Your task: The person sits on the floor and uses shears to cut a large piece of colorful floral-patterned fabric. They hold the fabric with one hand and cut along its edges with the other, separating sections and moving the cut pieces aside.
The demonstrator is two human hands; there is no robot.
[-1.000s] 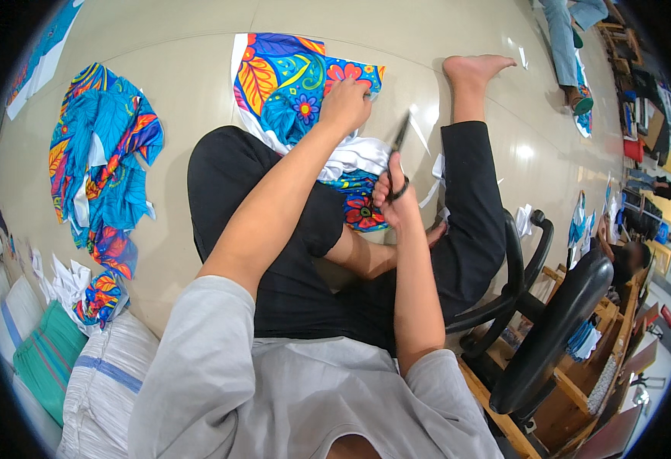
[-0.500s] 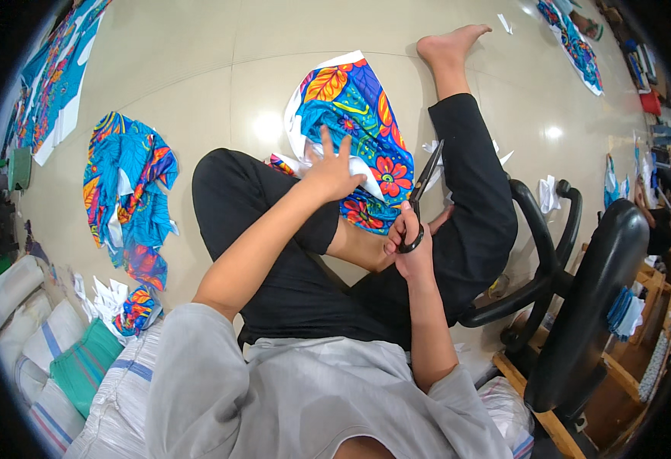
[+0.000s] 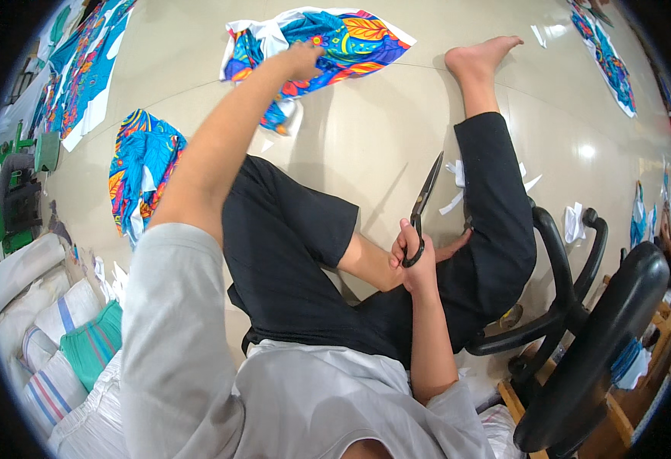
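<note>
My left hand [image 3: 302, 63] reaches far forward over a brightly printed fabric piece [image 3: 360, 47] with flowers, leaves and white edges. Its fingers are bent down onto the cloth and seem to grip it, though the fingertips are partly hidden. The fabric lies spread, with a folded corner trailing toward me. Near my folded leg, my right hand [image 3: 418, 264] is closed around the black handles of a pair of scissors [image 3: 428, 191]. The blades look closed and point up and away from me, above the floor.
Another crumpled printed fabric pile [image 3: 142, 170] lies to the left, with longer printed cloth [image 3: 83, 84] farther off. White scraps [image 3: 454, 183] lie beside my outstretched leg. A black chair [image 3: 591, 336] stands close on the right; sacks [image 3: 68, 314] are heaped at the left.
My left hand has moved the printed fabric forward and to the left, away from my legs, and it has turned. The right hand still holds the scissors in nearly the same place.
</note>
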